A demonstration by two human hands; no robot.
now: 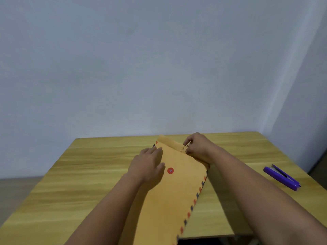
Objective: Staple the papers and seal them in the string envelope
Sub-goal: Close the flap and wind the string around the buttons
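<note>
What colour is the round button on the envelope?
Red, with a small silver centre: the button on the envelope, seen in the head view.

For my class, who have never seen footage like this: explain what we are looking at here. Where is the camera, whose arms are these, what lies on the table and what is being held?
There is one picture, taken by a camera worn on a person's head, looking forward and down, so the two bare arms are the wearer's own. No machine is involved. On the wooden table lies a yellow-brown envelope with a red and blue striped edge and a red button. The left hand rests flat on the envelope, holding it down. The right hand pinches a thin string at the envelope's flap. A purple stapler lies apart on the right. No loose papers are visible.
</note>
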